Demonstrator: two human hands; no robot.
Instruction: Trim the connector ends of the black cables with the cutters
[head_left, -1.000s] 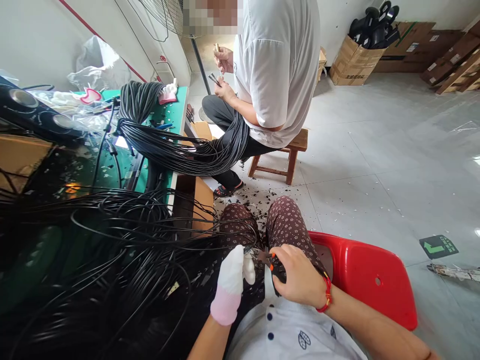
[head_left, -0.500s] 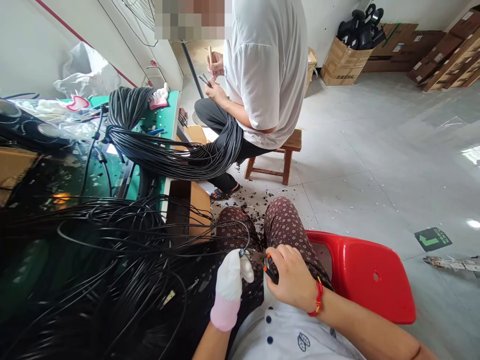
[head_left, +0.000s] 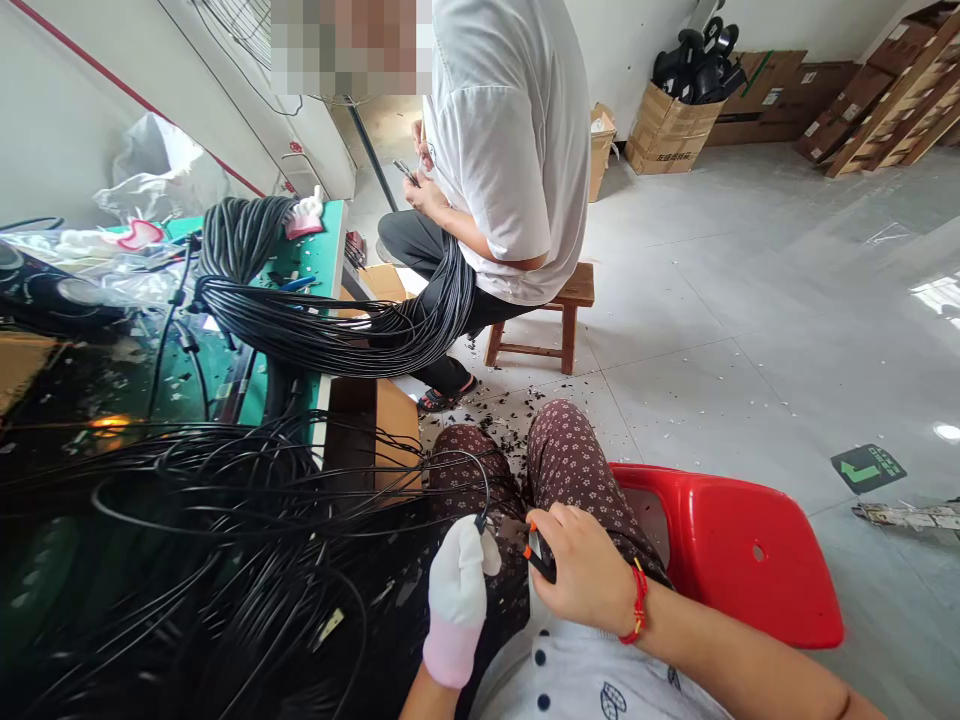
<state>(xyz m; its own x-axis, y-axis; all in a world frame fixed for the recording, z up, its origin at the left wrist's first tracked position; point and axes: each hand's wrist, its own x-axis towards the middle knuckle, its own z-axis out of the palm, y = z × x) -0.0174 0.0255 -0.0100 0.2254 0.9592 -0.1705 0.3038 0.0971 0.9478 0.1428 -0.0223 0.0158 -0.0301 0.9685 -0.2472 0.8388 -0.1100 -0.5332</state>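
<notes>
My left hand (head_left: 457,580), in a white glove with a pink cuff, is closed around the end of a thin black cable (head_left: 484,480). The cable loops up out of the fingers and back to the left. In my right hand (head_left: 581,565), which is bare with a red bracelet, are pliers (head_left: 541,566) with black and orange handles. Their handles are spread apart, and the jaws point toward the cable end, blurred against the patterned trousers. Whether the jaws touch the cable I cannot tell.
A tangle of black cables (head_left: 247,470) covers the left side beside a green-topped table (head_left: 330,235). Ahead, a co-worker (head_left: 510,150) sits on a wooden stool (head_left: 576,288) with a cable bundle (head_left: 337,330) over the lap. A red plastic stool (head_left: 750,560) stands at right.
The view has shifted slightly. My left hand sits a little lower, still holding the cable, and the pliers stay in my right hand. The co-worker's upper hand has come down closer to the body.
</notes>
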